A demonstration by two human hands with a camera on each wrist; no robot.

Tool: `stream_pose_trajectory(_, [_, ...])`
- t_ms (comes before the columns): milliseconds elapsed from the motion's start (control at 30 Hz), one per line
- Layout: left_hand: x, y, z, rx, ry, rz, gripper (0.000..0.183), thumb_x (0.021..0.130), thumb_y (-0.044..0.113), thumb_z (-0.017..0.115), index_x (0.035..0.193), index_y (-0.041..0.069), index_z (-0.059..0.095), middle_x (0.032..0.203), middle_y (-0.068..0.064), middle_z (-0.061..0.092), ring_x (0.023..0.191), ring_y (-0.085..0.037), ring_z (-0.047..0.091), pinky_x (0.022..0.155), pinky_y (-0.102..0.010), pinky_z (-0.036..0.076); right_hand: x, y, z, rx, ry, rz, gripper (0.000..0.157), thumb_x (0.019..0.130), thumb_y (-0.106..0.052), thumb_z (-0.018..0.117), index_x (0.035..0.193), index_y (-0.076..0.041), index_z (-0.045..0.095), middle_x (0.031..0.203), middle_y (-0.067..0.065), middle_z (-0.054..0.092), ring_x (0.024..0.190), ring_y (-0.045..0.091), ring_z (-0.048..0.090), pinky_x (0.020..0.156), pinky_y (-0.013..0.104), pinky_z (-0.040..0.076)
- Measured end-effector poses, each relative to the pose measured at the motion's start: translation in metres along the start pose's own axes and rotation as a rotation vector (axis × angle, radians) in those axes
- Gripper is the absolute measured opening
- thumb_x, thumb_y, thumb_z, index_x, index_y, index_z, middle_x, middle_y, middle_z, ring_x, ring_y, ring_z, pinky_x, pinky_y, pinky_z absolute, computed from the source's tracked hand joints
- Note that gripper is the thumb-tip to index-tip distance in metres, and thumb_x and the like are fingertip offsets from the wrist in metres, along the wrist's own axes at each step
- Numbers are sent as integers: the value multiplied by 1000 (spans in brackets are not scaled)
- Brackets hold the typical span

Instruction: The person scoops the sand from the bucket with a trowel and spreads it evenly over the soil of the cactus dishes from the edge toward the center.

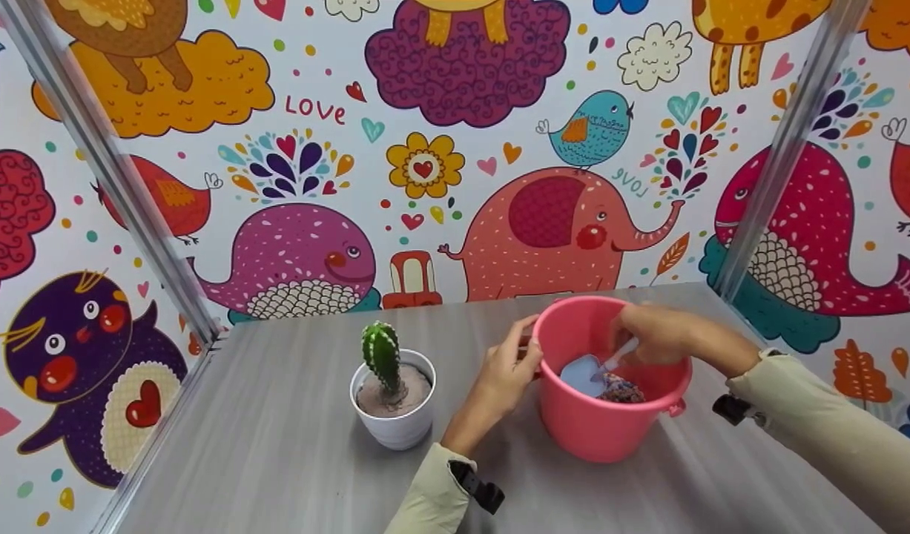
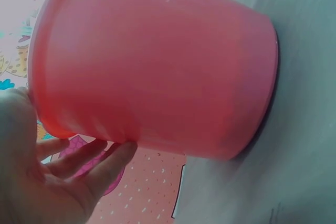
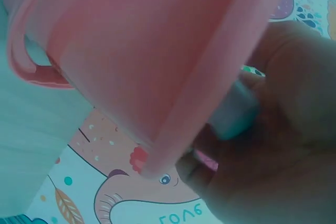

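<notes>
A pink bucket stands on the table at the right of centre in the head view. My left hand grips its left side by the rim, with the fingers against the outer wall in the left wrist view. Inside the bucket, my right hand holds a small shovel by its handle. The shovel's light blue blade points down and left, over speckled, gravel-like material at the bottom. The rim hides part of the right hand in the right wrist view.
Left of the bucket, a green cactus stands in brownish soil in a white pot. The grey table ends at walls printed with cartoon animals. Metal posts mark the corners. A pink handle hangs along the bucket's outside.
</notes>
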State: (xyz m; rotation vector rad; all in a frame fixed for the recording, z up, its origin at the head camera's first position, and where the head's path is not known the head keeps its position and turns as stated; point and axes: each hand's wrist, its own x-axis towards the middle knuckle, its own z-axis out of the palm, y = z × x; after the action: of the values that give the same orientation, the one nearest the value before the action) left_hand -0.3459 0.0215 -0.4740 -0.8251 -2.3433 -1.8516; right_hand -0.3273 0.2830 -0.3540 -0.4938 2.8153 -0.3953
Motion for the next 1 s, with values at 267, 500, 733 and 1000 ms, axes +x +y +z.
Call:
stream_pose_trajectory(267, [-3,7,2,38,14,0,49,112,26,54,160,18,51,135,-13,74,112,-25,77,87,-26,66,1,2,9,-234,175,-79,25,82,-14,93,106,-18,86,98,0,83,92,20,74,96,59,56])
stream_pose_trajectory(500, [-2,7,1,-6,7,-2,49,112,25,55,160,16,51,135,-16,73,113,-32,77,88,-31,67,3,0,11,-415,298,-162,38,76,-12,96,112,-16,85,110,8,82,110,32,69,101,61,55])
stream_pose_trajectory(733, [-2,4,-1,-57,1,-18,51,112,32,56,161,19,51,136,-20,71,117,-32,75,88,-28,66,5,1,12,-513,306,-154,37,75,-14,97,110,-15,85,117,13,78,113,32,64,97,53,56])
stream_pose_trajectory(1000, [-3,1,1,-112,21,8,50,111,33,59,159,23,51,141,-17,70,122,-38,73,90,-29,66,5,8,17,-481,301,-158,38,73,-16,99,109,-15,85,117,12,77,114,30,62,93,49,54])
